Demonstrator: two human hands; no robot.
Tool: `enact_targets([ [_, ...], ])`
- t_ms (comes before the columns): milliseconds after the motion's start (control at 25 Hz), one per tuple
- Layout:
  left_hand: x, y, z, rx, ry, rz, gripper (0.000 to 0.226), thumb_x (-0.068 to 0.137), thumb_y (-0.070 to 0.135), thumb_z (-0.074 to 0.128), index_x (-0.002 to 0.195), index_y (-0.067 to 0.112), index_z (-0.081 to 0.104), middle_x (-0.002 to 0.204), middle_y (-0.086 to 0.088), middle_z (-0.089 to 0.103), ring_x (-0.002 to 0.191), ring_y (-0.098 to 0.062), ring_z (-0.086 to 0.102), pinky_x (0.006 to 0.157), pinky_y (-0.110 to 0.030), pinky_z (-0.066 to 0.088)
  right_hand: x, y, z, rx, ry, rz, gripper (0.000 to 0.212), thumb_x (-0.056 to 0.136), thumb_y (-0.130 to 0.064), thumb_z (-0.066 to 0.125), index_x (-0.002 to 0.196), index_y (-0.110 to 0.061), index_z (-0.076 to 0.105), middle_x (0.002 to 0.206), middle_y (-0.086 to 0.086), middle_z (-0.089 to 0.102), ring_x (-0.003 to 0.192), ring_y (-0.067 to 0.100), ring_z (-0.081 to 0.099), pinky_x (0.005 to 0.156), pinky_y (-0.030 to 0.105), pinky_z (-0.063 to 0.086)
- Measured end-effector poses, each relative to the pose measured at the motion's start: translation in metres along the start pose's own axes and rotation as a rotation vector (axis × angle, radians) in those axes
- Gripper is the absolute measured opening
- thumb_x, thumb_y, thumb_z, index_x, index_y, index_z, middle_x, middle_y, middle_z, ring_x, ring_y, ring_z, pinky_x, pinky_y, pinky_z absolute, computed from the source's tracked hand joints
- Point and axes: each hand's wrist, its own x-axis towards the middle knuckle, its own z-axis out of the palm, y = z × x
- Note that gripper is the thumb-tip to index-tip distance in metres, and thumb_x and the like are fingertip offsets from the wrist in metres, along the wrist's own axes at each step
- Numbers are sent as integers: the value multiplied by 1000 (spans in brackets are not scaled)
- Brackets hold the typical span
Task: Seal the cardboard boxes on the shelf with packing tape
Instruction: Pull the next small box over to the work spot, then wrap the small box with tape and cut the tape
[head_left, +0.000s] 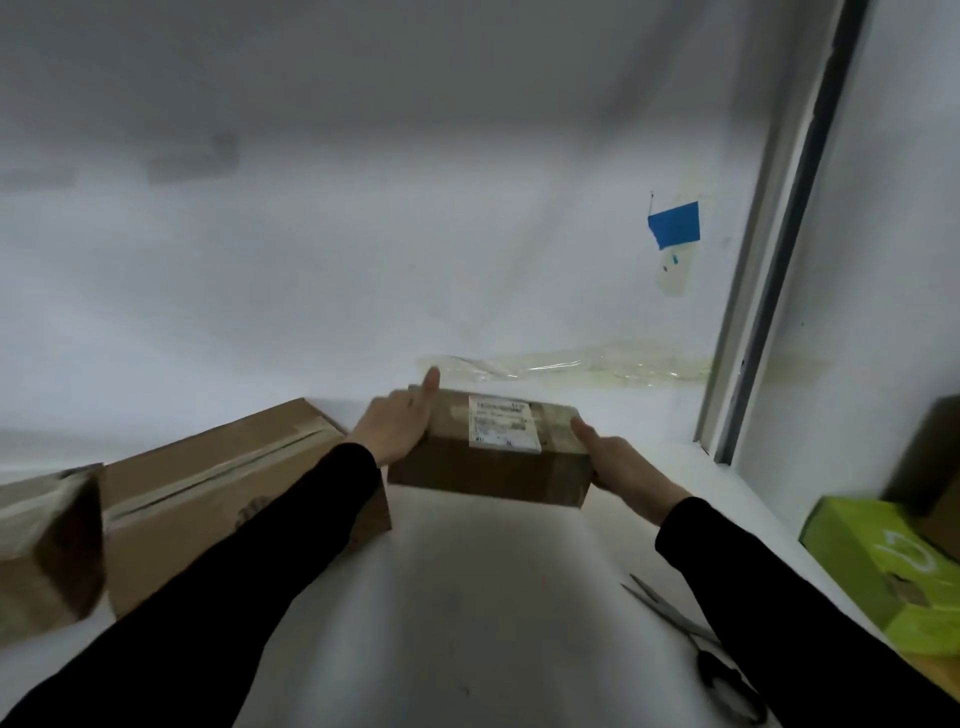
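A small cardboard box (483, 470) with a white label on top and clear tape across it hangs slightly above the white shelf (467, 597), near the back wall. My left hand (397, 426) holds its left end, thumb along the top edge and fingers hidden behind the box. My right hand (623, 460) holds its right end, thumb on the top corner. To the left lies a larger cardboard box (218, 499) with tape along its top seam. Another brown box (47, 545) sits at the far left.
Scissors (696, 639) lie on the shelf at the lower right, partly under my right sleeve. A green carton (883, 566) stands at the right edge beside a metal upright (769, 260). Crumpled clear tape (571, 366) and a blue tape patch (674, 224) stick to the back wall.
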Motion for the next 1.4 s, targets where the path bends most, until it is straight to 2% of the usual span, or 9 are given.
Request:
enact_targets([
  [120,-28,6,-42,-367,135,-21,82,90,65,7,104,6,63,107,-5,58,103,-24,54,96,-33,36,-32,-37,-18,34,19,-123,77,83,-71,36,91,-3,70,95,17,70,85,24,62,93,41,50],
  [240,-71,-1,-67,-851,124,-33,76,87,71,11,90,21,68,98,-2,69,92,-19,65,91,-36,49,-79,-61,-28,103,-4,-237,48,95,-51,35,81,-19,67,82,1,67,77,11,61,72,20,53],
  [320,-110,-13,-68,-1164,68,-66,66,93,61,17,96,19,68,102,-3,69,92,-19,65,88,-35,50,-115,-67,-28,108,10,-292,46,95,-50,34,78,-21,66,79,-2,68,78,9,62,68,19,51],
  [480,-180,-40,-51,-1350,-46,-20,60,91,60,30,117,18,65,125,-7,62,120,-25,54,109,-49,33,-177,-56,-7,111,95,-284,54,93,-50,36,73,-12,69,65,0,69,73,16,62,73,26,54],
  [600,-226,-50,-42,-1223,54,18,44,98,42,31,107,22,70,114,2,69,110,-15,63,102,-42,42,-217,-42,11,90,132,-267,56,85,-59,33,66,-18,67,55,-5,68,71,13,64,70,24,52],
  [920,-294,-75,-1,-1030,-13,28,27,90,38,46,109,32,66,106,11,71,103,-6,64,92,-25,49,-258,22,50,97,112,-154,59,75,-70,32,72,-25,71,90,5,73,91,22,67,92,49,51],
  [1120,-303,-85,27,-739,-43,71,41,76,29,71,110,44,54,101,25,68,97,3,62,85,-20,52,-256,62,65,73,125,-58,105,52,-96,32,80,-1,68,83,12,73,86,29,68,88,50,52],
  [1240,-303,-91,40,-714,-34,67,38,76,39,68,111,41,54,100,33,66,96,8,61,89,-20,51,-257,72,72,59,133,-70,60,93,-54,36,81,-4,66,86,14,71,88,32,66,90,48,51],
  [1400,-300,-95,48,-672,-7,42,71,57,78,61,115,38,56,104,28,67,97,8,61,88,-18,50,-255,78,75,-22,187,-106,40,100,-32,34,85,-14,65,80,6,66,82,28,61,82,42,50],
])
